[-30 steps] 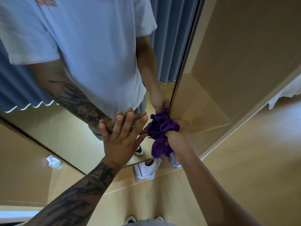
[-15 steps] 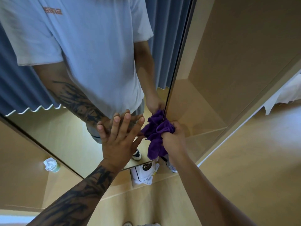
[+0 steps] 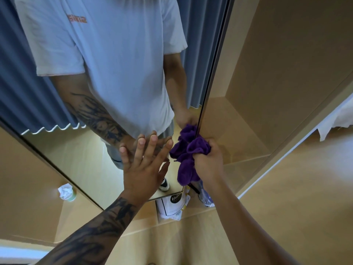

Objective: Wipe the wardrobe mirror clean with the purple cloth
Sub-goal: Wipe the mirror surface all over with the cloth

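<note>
1. Head camera: your right hand, fingers curled tight, bunches the crumpled purple fabric cloth against the tall wardrobe mirror at its right edge.
2. Your left hand lies flat, fingers straight and spread on the glass, likely steadying the door.
3. A white paper bag stands below.
</note>
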